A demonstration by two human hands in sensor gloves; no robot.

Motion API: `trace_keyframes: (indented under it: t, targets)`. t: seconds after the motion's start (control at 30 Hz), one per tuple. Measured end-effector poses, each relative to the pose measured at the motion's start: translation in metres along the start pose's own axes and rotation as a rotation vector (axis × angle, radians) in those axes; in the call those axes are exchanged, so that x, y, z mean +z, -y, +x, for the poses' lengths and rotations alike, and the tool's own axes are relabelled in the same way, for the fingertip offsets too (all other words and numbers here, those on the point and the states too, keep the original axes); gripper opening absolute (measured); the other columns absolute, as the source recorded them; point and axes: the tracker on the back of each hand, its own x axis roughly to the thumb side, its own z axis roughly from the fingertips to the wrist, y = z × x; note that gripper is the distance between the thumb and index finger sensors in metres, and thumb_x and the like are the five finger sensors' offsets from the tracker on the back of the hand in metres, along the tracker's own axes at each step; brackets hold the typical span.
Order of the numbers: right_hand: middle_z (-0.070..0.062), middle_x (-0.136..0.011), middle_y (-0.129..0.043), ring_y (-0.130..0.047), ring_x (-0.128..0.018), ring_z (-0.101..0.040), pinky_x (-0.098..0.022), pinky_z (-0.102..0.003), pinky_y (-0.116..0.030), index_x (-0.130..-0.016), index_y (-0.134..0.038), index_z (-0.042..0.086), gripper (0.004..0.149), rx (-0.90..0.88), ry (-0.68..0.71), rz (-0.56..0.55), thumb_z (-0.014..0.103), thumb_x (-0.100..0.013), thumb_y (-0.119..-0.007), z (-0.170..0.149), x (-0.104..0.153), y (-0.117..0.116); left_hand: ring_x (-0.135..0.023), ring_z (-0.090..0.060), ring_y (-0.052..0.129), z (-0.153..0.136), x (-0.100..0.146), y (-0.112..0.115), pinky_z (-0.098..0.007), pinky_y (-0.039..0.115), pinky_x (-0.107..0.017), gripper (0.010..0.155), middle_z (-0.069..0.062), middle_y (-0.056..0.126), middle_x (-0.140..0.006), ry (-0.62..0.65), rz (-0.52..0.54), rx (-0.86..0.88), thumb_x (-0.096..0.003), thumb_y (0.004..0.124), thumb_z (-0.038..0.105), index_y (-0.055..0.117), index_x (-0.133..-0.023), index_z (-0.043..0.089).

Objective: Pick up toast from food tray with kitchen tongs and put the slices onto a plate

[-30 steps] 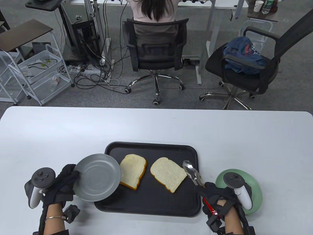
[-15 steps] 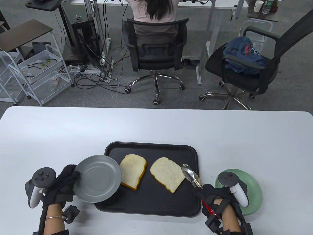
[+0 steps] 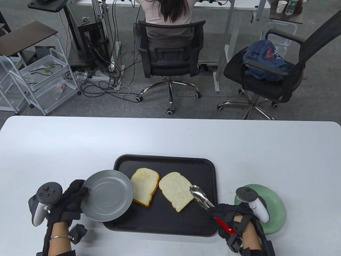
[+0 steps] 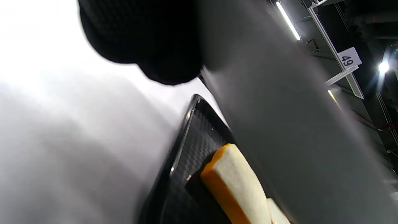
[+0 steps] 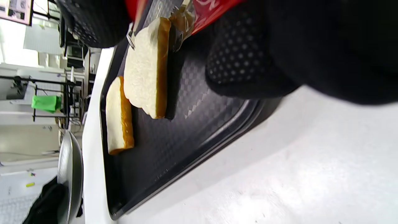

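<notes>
Two toast slices lie on the black tray [image 3: 165,158]: a left slice [image 3: 144,185] and a right slice [image 3: 175,191], nearly touching. My right hand [image 3: 226,212] grips the red-handled steel tongs [image 3: 201,198]. Their tips sit at the right slice's right edge. In the right wrist view the tongs [image 5: 211,12] pinch that slice [image 5: 146,68], which casts a shadow on the tray below it. My left hand [image 3: 69,200] holds a grey plate [image 3: 106,196] by its rim, tilted over the tray's left edge. Its underside [image 4: 295,124] fills the left wrist view above the left slice [image 4: 236,183].
A pale green plate [image 3: 275,213] sits on the white table [image 3: 170,138] at the right, partly under my right hand's tracker. Beyond the table's far edge stand office chairs, a seated person, cables and a white cart.
The tongs swung left and down onto the right slice's edge. That slice shifted left, close to the other slice. My left hand and the plate barely moved.
</notes>
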Motion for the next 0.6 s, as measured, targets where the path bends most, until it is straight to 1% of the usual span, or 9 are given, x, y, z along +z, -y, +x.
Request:
trace_keyframes:
  t: [0.13,0.23,0.4,0.6]
  targets:
    - [-0.031,-0.059,-0.089,-0.099,-0.022,-0.031,-0.007,-0.040,-0.092,-0.092,-0.058,-0.004,0.072,0.061,-0.013,-0.007,0.049,-0.047,-0.078,0.001,-0.003,-0.006,-0.047,-0.019,0.104,0.000,0.000,0.001,-0.027,0.094,-0.036,0.050,-0.008,0.093,-0.079,0.001,-0.008,-0.003,-0.0725,0.063,0.028,0.053,-0.117,0.006]
    - [-0.029,-0.058,-0.090,-0.100,-0.022,-0.030,-0.007,-0.039,-0.093,-0.092,-0.059,-0.003,0.070,0.052,0.022,-0.013,0.048,-0.047,-0.078,0.001,0.001,-0.005,-0.047,-0.019,0.104,0.001,-0.001,0.002,-0.027,0.094,-0.036,0.050,-0.008,0.093,-0.080,0.004,-0.017,-0.002,-0.0726,0.063,0.028,0.053,-0.117,0.006]
    - [-0.029,-0.058,-0.090,-0.100,-0.022,-0.030,-0.008,-0.039,-0.093,-0.091,-0.060,-0.004,0.069,0.022,0.091,-0.028,0.047,-0.048,-0.078,0.012,0.020,-0.006,-0.048,-0.019,0.105,0.002,-0.002,0.005,-0.027,0.094,-0.036,0.050,-0.008,0.093,-0.080,0.011,-0.035,0.004,-0.0726,0.062,0.029,0.053,-0.117,0.007]
    - [-0.029,-0.058,-0.090,-0.100,-0.022,-0.030,-0.008,-0.040,-0.093,-0.092,-0.059,-0.004,0.069,0.013,0.167,-0.070,0.046,-0.048,-0.077,0.041,0.048,-0.009,-0.048,-0.018,0.105,0.003,-0.003,0.008,-0.026,0.095,-0.037,0.050,-0.008,0.093,-0.081,0.022,-0.054,0.020,-0.0727,0.062,0.029,0.052,-0.117,0.007]
